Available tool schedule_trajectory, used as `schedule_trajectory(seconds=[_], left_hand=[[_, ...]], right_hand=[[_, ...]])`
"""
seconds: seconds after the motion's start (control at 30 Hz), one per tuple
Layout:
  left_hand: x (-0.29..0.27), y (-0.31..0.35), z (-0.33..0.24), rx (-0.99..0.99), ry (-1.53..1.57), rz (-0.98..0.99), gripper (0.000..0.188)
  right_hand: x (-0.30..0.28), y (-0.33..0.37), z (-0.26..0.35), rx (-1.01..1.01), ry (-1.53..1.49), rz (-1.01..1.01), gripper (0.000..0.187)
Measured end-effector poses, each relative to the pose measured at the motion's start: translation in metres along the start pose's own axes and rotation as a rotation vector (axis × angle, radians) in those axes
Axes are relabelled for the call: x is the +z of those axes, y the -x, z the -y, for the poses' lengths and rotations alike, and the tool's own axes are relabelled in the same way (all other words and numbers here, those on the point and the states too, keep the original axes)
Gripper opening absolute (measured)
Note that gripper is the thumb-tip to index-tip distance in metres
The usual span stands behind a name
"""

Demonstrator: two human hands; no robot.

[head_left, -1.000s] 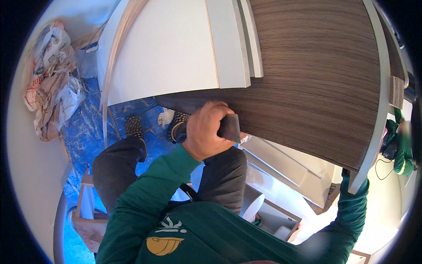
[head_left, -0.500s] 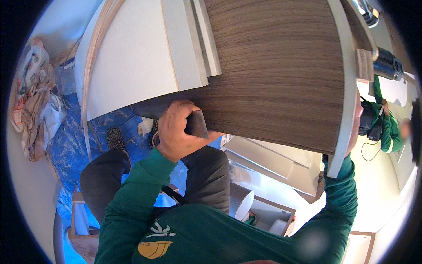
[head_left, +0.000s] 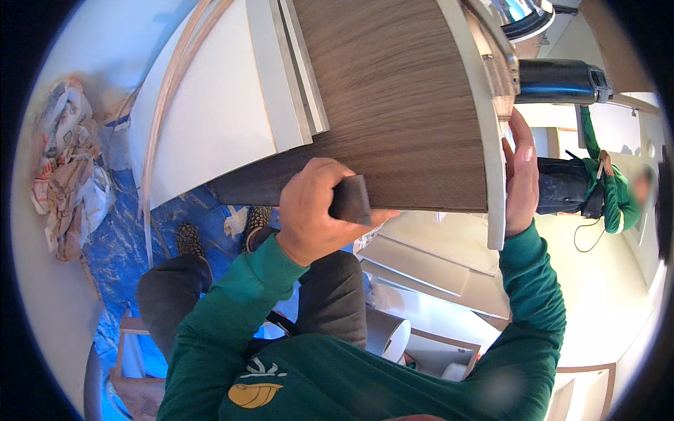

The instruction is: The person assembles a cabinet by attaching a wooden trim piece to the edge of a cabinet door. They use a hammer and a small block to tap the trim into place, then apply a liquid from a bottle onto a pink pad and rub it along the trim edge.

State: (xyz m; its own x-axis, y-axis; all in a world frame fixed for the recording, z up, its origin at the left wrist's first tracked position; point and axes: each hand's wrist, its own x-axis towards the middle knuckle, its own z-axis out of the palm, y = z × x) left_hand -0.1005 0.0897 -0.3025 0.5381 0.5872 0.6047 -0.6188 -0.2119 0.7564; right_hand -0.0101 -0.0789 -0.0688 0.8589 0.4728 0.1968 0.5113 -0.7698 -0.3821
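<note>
My left hand (head_left: 312,210) is closed around a small dark block (head_left: 350,200) with a flat face. It is just below the lower edge of a dark wood-grain panel (head_left: 400,105). A pale edge strip (head_left: 484,126) runs down the panel's right side. Against the outer side of that strip lies my right hand (head_left: 521,179), its fingers stretched upward and partly hidden behind the strip. Left of the wood-grain panel stands a white panel (head_left: 210,105) with metal-coloured rails (head_left: 302,70) between the two.
Crumpled bags (head_left: 70,175) lie at the left on a blue floor sheet (head_left: 130,224). A black cylindrical thing (head_left: 562,81) juts out at the upper right. Beyond it a co-worker in a green sleeve (head_left: 618,196) stands. Pale boards (head_left: 421,266) and an open box (head_left: 442,351) are below.
The panel has shifted left in view, and more of my right hand shows beside its pale strip. My left hand, still around the dark block, appears slightly farther right.
</note>
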Motion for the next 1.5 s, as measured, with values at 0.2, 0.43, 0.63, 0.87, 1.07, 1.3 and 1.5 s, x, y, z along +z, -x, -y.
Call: schedule_trajectory(seconds=[0.2,0.43,0.63,0.87,1.07,1.3,1.5], left_hand=[[0.014,-0.025,-0.023,0.072,0.065,-0.006,0.070],[0.029,-0.033,-0.030,0.107,0.136,-0.038,0.071],[0.023,-0.038,-0.029,0.093,0.229,-0.028,0.065],[0.005,-0.007,-0.027,-0.085,0.653,0.221,0.033],[-0.002,-0.013,-0.034,-0.107,0.758,0.288,0.025],[-0.008,-0.019,-0.037,-0.044,0.768,0.349,0.034],[-0.012,-0.017,-0.038,0.059,0.614,0.399,0.047]], right_hand=[[-0.004,0.000,0.000,-0.040,0.049,0.001,0.075],[0.012,0.007,0.023,0.072,-0.126,-0.047,0.072],[0.001,-0.002,0.008,-0.040,0.049,-0.009,0.074],[0.011,0.003,0.015,0.062,-0.046,-0.060,0.077],[0.006,0.003,0.009,0.046,-0.054,-0.040,0.072],[0.000,-0.001,0.008,0.014,0.001,0.041,0.075],[0.000,0.001,0.006,0.004,-0.036,0.036,0.071]])
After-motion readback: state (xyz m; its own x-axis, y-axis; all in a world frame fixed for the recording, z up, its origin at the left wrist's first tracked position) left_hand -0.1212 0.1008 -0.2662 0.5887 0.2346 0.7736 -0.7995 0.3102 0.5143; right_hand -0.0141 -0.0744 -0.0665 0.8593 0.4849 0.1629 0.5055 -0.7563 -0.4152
